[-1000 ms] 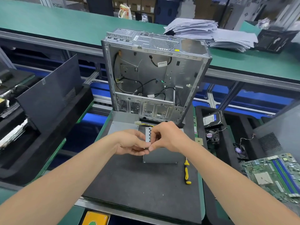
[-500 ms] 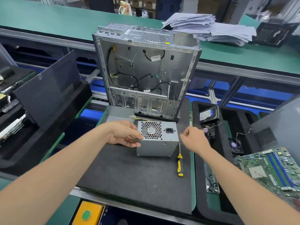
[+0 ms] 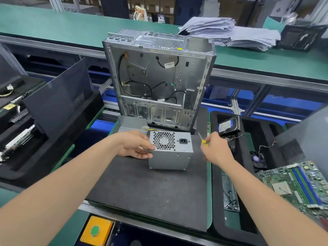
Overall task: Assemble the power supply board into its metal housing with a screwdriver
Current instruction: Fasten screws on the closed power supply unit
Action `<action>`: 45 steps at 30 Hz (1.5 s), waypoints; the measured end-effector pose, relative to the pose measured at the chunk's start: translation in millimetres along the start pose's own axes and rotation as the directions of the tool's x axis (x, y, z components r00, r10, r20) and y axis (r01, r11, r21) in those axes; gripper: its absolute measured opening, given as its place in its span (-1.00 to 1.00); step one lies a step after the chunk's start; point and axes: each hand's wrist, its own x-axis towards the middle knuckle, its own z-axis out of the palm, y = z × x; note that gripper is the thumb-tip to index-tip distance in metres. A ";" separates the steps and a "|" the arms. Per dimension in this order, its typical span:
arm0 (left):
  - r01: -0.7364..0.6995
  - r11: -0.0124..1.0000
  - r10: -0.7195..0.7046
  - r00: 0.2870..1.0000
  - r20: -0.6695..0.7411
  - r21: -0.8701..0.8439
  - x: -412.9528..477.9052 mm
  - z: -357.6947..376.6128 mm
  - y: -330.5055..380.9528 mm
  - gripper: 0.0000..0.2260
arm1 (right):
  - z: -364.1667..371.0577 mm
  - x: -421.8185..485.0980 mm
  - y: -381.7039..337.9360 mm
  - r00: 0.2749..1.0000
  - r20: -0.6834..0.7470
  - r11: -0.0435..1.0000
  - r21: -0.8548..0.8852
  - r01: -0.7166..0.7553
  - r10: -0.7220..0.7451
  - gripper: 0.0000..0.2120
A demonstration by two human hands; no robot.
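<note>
**Two hands ready a screwdriver beside a grey power supply box**

Seen from above, a grey power supply housing (image 3: 170, 157) stands on a black mat (image 3: 150, 192) on the tabletop, just below the centre of the frame. Its top face shows a honeycomb fan grille and a black mains socket. The left hand (image 3: 134, 147) grasps the box's left edge, with the thumb by the grille and the fingers curled against the side wall. The right hand (image 3: 215, 150) is to the right of the box and not touching it. It is closed around a screwdriver (image 3: 202, 139), of which only a bit of yellow handle and the thin shaft show, pointing up and left. Behind the box, an open, upright computer case (image 3: 159, 77) with loose black cables fills the upper centre. A green motherboard (image 3: 298, 185) lies at lower right.

The step appears to be bringing the driver to a screw on the box. To do it well, the left hand should brace the box against the mat so it cannot slide. The tip should meet the screw head squarely, with steady pressure before turning. No screw is clear enough to make out.
</note>
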 end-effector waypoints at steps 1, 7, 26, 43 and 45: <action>-0.003 1.000 0.003 1.000 -0.008 0.000 1.0 0.5 -0.9 -0.80 | -9.0 1.4 -5.4 0.992 -0.110 0.997 0.030 0.066 -0.062 -0.83; 0.005 0.999 -0.003 0.999 0.043 -0.043 1.0 -3.3 -2.0 -0.76 | -47.0 -8.6 -53.9 0.892 -0.347 0.864 0.307 0.400 -0.290 -0.88; -0.013 0.991 0.023 0.997 0.074 -0.133 -2.5 -3.0 -6.8 -0.87 | -14.3 -35.3 -115.3 0.845 -0.124 0.749 0.408 0.521 -0.520 -0.91; -0.051 0.990 0.059 0.997 0.058 -0.135 1.6 -4.0 -12.0 -0.78 | 1.2 -34.5 -106.2 0.884 -0.082 0.793 0.409 0.451 -0.461 -0.91; -0.051 0.990 0.060 0.996 0.061 -0.130 1.5 -4.1 -11.9 -0.79 | 0.5 -34.6 -107.2 0.883 -0.082 0.788 0.418 0.452 -0.462 -0.90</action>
